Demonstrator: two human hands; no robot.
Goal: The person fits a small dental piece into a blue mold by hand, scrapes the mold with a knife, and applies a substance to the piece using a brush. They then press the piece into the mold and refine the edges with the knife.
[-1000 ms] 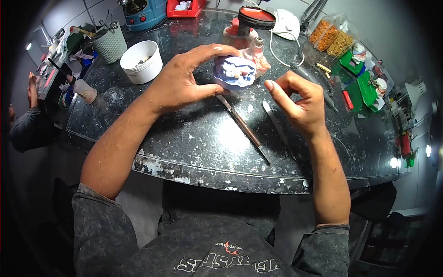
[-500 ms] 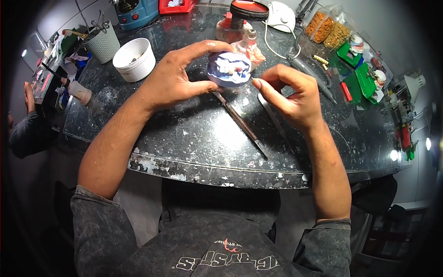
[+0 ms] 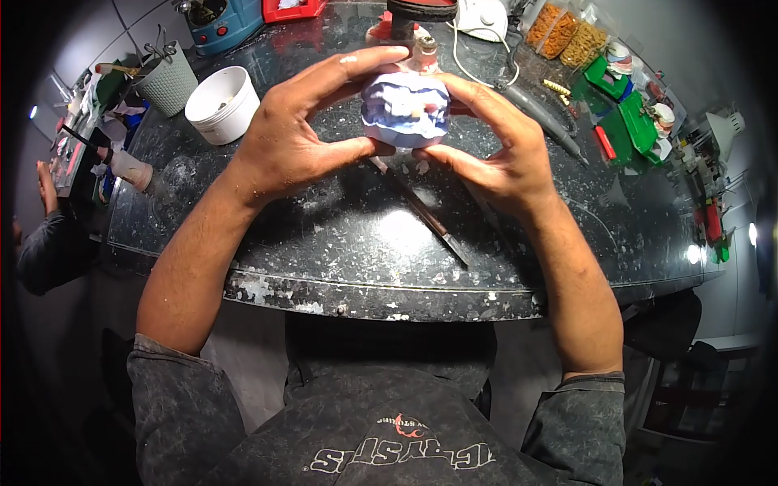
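Note:
A pale blue and white dental model [image 3: 405, 112] is held up above the dark bench, brightly lit. My left hand [image 3: 296, 134] grips its left side, thumb at the lower edge and fingers over the top. On the right side my right hand [image 3: 502, 146] holds it the same way, thumb below and fingers behind. Fine tooth detail is washed out by the glare. Beneath the hands a dark-handled knife-like tool [image 3: 429, 217] lies slantwise on the bench. A second slim tool [image 3: 485, 206] lies in shadow near my right wrist.
A white tub [image 3: 223, 121] and a grey woven pot of tools [image 3: 166, 81] stand left. Behind the model is a small bottle [image 3: 424, 53]. To the right lie a pen-shaped handpiece [image 3: 547, 125], green trays [image 3: 636, 130] and bags of orange pieces [image 3: 551, 31]. Another person's hand [image 3: 46, 188] shows far left.
My right hand has moved left and taken hold of the dental model's right side. Before, it was beside the model with its fingertips pinched. My left hand keeps its hold.

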